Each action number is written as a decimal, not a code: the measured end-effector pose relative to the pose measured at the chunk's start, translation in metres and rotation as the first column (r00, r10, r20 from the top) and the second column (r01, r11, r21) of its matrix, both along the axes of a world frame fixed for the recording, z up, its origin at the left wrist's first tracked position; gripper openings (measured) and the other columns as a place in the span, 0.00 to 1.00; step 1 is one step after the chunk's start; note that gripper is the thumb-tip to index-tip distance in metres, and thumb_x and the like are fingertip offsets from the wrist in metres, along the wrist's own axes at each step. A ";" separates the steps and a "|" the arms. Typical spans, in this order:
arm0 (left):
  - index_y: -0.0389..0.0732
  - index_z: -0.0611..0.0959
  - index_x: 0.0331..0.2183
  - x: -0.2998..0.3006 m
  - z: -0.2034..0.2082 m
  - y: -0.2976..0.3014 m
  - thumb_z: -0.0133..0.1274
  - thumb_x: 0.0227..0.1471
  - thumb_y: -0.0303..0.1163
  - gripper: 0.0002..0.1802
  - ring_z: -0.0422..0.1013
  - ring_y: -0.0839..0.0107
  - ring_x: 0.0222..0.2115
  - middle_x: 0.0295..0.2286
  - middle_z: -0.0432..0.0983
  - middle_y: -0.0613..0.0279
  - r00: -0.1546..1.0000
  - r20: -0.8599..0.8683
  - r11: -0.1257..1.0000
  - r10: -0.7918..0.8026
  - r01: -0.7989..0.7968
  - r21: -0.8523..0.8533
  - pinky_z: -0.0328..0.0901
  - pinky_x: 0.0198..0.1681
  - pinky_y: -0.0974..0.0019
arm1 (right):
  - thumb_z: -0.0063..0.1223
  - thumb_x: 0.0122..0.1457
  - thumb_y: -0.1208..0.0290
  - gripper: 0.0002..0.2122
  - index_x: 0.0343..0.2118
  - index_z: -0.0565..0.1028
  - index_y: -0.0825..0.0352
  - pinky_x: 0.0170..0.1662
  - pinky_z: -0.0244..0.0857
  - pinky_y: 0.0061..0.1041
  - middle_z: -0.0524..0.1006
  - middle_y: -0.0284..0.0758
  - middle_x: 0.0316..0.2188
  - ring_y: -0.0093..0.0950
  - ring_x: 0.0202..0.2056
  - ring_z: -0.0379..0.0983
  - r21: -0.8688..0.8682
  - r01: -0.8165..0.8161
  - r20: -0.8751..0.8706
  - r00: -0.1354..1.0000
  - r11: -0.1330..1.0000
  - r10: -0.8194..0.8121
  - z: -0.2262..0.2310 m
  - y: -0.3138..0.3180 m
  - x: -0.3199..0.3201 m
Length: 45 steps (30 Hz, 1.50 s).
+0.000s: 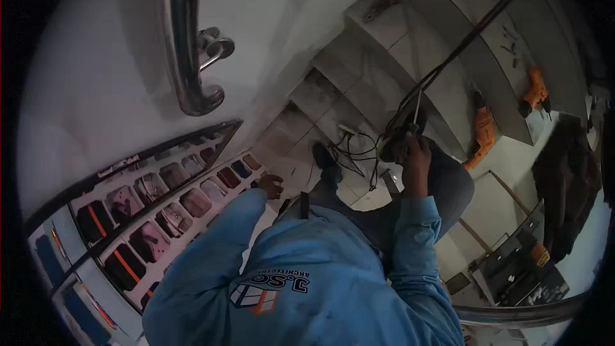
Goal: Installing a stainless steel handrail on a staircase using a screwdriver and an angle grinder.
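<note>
Tiled stairs [384, 57] climb toward one o'clock, with a white wall [96, 57] on the left carrying a steel handrail [182, 38]; the person, in a light blue long-sleeved shirt, bends over the lowest steps. Right hand [415, 154], raised at about one o'clock from the chest, is wrapped around a dark bundle of cable [394, 144]; its fingers are curled tight on the bundle, and thin black wires [461, 45] run from it up and away toward one o'clock across the treads; their long axis follows that diagonal. Left hand [272, 186], at about eleven o'clock, rests at the near edge of a long compartmented parts tray [147, 218]; whether its fingers are apart or together cannot be told, since the knuckles hide them. Looser black loops [352, 154] lie on the tile between the two hands, at three o'clock from the left hand and just beside the right; the right hand is the nearer. Tray compartments hold small dark and orange items, too blurred to name. Two orange power drills [483, 131] [535, 93] lie on steps at two o'clock, well apart from both hands; an open tool case [519, 269] sits at four o'clock.
</note>
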<state>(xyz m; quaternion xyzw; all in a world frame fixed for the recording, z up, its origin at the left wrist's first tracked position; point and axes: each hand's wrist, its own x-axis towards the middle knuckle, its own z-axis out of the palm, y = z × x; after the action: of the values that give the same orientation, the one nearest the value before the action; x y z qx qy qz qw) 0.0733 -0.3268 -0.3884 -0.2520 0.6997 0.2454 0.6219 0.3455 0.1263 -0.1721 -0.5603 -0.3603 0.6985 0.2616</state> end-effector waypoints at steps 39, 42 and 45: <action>0.39 0.81 0.43 -0.037 0.169 0.061 0.60 0.53 0.24 0.13 0.79 0.60 0.41 0.38 0.81 0.52 0.899 0.201 0.449 0.388 -0.375 0.811 0.77 0.45 0.55 | 0.58 0.60 0.60 0.19 0.46 0.75 0.72 0.39 0.65 0.29 0.76 0.36 0.37 0.26 0.35 0.71 -0.051 -0.383 0.368 0.851 0.922 0.374 -0.056 -0.117 -0.038; 0.39 0.81 0.43 -0.040 0.199 0.077 0.60 0.53 0.24 0.14 0.79 0.60 0.40 0.38 0.82 0.52 0.921 0.172 0.394 0.349 -0.311 0.865 0.78 0.42 0.57 | 0.59 0.60 0.62 0.19 0.47 0.75 0.72 0.41 0.65 0.31 0.76 0.36 0.39 0.27 0.37 0.71 -0.034 -0.365 0.354 0.866 0.930 0.352 -0.043 -0.117 -0.045; 0.39 0.81 0.44 -0.043 0.222 0.095 0.60 0.53 0.23 0.15 0.79 0.61 0.39 0.38 0.82 0.53 0.934 0.160 0.360 0.318 -0.275 0.892 0.78 0.40 0.58 | 0.59 0.60 0.63 0.18 0.47 0.76 0.72 0.42 0.65 0.32 0.77 0.36 0.39 0.28 0.38 0.72 -0.008 -0.324 0.337 0.890 0.946 0.307 -0.044 -0.109 -0.044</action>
<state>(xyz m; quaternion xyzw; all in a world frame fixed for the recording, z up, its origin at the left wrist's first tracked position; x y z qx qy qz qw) 0.0300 -0.2317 -0.1659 0.0048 0.4122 0.6947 0.5895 0.3011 0.0171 -0.2162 -0.5979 -0.5024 0.6175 0.0934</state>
